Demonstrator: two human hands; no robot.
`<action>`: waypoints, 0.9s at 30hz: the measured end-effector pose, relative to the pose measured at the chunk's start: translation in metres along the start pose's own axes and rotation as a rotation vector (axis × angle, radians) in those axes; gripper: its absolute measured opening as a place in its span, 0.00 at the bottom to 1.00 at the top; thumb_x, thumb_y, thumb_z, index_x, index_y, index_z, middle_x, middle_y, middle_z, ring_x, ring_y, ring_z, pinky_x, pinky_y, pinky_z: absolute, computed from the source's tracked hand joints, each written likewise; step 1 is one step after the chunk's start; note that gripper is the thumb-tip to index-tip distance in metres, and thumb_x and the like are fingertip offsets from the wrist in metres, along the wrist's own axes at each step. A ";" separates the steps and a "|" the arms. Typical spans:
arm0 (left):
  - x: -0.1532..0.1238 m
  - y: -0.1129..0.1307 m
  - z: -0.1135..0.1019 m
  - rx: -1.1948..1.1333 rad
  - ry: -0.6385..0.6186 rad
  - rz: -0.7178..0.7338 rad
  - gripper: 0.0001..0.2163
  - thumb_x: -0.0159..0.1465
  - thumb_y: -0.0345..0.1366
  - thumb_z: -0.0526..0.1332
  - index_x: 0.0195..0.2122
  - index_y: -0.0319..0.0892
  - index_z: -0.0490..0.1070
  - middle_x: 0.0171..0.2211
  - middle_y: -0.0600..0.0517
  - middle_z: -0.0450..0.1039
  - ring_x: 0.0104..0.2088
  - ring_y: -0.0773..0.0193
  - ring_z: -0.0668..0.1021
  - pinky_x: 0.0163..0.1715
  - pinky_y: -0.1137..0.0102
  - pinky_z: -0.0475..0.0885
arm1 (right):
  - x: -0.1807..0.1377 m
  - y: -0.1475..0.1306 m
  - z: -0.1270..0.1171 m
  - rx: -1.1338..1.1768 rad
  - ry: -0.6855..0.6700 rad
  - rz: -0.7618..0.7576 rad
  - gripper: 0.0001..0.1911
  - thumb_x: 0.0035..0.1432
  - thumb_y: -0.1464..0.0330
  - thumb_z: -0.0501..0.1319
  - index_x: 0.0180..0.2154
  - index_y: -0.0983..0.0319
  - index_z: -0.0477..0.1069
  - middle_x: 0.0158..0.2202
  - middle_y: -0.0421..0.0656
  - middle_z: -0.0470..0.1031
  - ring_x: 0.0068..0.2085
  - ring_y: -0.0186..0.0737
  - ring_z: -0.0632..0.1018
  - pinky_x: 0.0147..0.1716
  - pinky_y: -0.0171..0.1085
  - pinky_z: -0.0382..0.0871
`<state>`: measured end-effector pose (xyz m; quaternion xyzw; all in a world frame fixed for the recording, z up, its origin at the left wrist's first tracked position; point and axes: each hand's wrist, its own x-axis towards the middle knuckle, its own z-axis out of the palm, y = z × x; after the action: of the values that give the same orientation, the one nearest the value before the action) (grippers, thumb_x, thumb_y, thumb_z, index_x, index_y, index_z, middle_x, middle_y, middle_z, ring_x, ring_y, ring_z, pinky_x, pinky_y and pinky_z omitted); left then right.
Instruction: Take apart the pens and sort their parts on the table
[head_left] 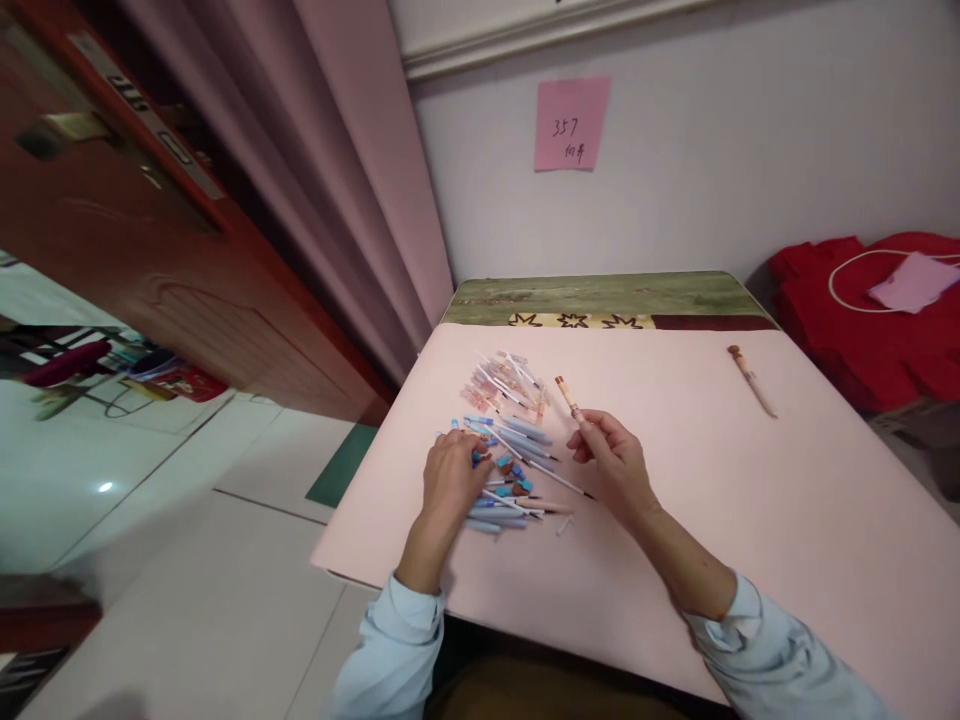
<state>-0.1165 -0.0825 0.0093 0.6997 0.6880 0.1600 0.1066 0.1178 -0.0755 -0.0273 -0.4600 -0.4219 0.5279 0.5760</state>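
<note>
The thumb and fingertips of the right hand (611, 458) are pinching a short yellow tube (565, 391). The tube is up off the table (720, 470), with its brown end tipped away from the person. It is a bit left of the table's middle. The left hand (451, 474) is bent over a pile near the table's left edge, with its thumb and fingers curled in close to some blue bits (517, 487). I cannot tell if those fingers are pinching one or just touching — the hand hides that part.

Around the left hand lie the blue tubes (525, 430), some on the far side and some on the near side. Thin white sticks (562, 481) lie in among them, and one pokes out toward the right hand. A tan tube (551, 507) lies with the blue ones on the near side. A tiny white bit (564, 525) sits just off the pile, toward the table's near edge. Past the blue pile, toward the far left corner, is a heap of pink bits (502, 388) with more white sticks on it.

One pen (752, 382) lies alone near the table's right edge, toward the far corner. Its brown top faces the far edge — its point faces the near edge. A green strip (600, 293) runs along the far edge. Past the far right corner is a red cloth (825, 310).
</note>
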 end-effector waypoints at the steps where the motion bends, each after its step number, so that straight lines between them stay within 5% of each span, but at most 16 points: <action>1: 0.000 0.001 0.003 0.024 -0.026 0.016 0.02 0.56 0.34 0.65 0.31 0.44 0.75 0.36 0.48 0.73 0.42 0.55 0.73 0.43 0.64 0.65 | 0.000 0.000 0.000 -0.002 0.001 0.000 0.16 0.60 0.56 0.61 0.43 0.61 0.73 0.28 0.39 0.74 0.26 0.32 0.72 0.27 0.32 0.68; 10: 0.008 -0.003 0.004 -0.049 -0.025 0.089 0.02 0.56 0.29 0.63 0.28 0.42 0.73 0.36 0.48 0.73 0.41 0.54 0.74 0.45 0.61 0.67 | 0.002 -0.003 0.000 -0.076 -0.029 0.019 0.17 0.57 0.55 0.63 0.41 0.62 0.73 0.28 0.42 0.75 0.27 0.34 0.73 0.30 0.34 0.71; 15: 0.011 0.015 -0.003 -0.499 0.134 0.119 0.03 0.60 0.34 0.62 0.35 0.44 0.73 0.39 0.50 0.76 0.40 0.60 0.77 0.45 0.64 0.70 | 0.002 -0.005 -0.001 -0.238 -0.072 -0.040 0.15 0.57 0.57 0.63 0.38 0.61 0.75 0.32 0.44 0.78 0.35 0.40 0.77 0.34 0.36 0.73; 19: 0.016 0.035 0.000 -0.891 0.121 0.032 0.08 0.61 0.39 0.63 0.40 0.43 0.72 0.35 0.52 0.77 0.33 0.63 0.78 0.37 0.68 0.73 | 0.001 -0.007 -0.002 -0.359 -0.106 -0.133 0.11 0.59 0.61 0.61 0.38 0.60 0.77 0.34 0.43 0.80 0.37 0.41 0.79 0.36 0.36 0.73; 27: 0.020 0.036 0.009 -0.935 0.174 -0.017 0.10 0.58 0.37 0.65 0.40 0.41 0.76 0.37 0.48 0.78 0.38 0.61 0.80 0.41 0.67 0.75 | -0.001 -0.009 -0.002 -0.458 -0.139 -0.190 0.09 0.59 0.64 0.60 0.38 0.60 0.77 0.36 0.44 0.82 0.38 0.43 0.81 0.37 0.36 0.74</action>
<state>-0.0793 -0.0628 0.0155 0.5550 0.5544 0.5097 0.3533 0.1214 -0.0766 -0.0185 -0.4995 -0.6104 0.3922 0.4735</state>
